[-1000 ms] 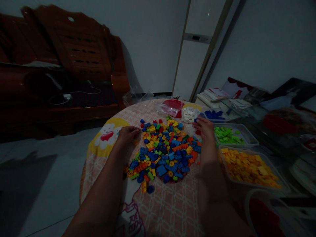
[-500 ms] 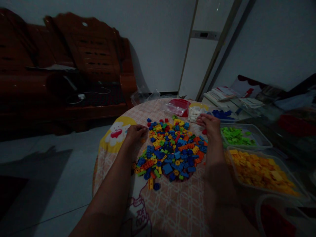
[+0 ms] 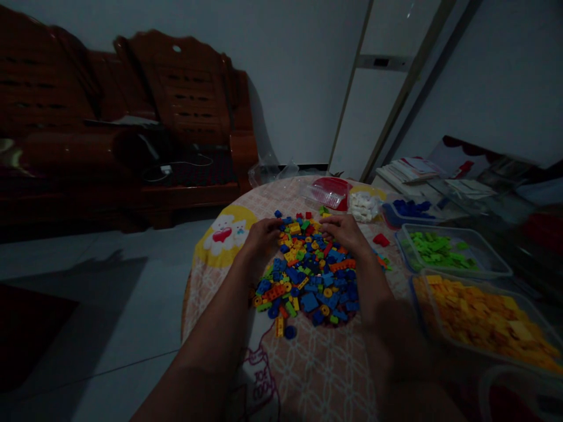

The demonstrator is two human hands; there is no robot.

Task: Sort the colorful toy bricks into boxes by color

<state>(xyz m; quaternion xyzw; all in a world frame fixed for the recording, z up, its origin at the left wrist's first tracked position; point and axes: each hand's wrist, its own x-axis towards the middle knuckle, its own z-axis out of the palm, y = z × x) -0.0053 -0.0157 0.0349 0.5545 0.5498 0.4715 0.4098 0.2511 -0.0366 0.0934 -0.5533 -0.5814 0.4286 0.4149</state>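
A mixed heap of toy building bricks (image 3: 308, 287) in blue, yellow, orange, green and red covers the middle of the round table. At the heap's far left edge is my left hand (image 3: 263, 235), its fingers curled together; whatever may be between them is hidden. My right hand (image 3: 345, 231) reaches over the far right part of the heap, fingers stretched out and slightly apart, close to some yellow bricks. I see nothing held in it. White bricks (image 3: 365, 207) lie in a separate pile beyond my right hand, and a small red piece (image 3: 380, 240) lies to its right.
On the right stand clear boxes of green bricks (image 3: 440, 251), yellow bricks (image 3: 488, 313) and blue bricks (image 3: 412, 207). A red tray with clear plastic (image 3: 329, 192) sits at the table's far side. A patterned cloth (image 3: 316, 369) covers the table. A wooden bench (image 3: 185, 99) stands behind.
My right hand has moved left from beside the white pile to over the mixed heap. My left hand stays at the heap's left edge. The whole view has shifted slightly.
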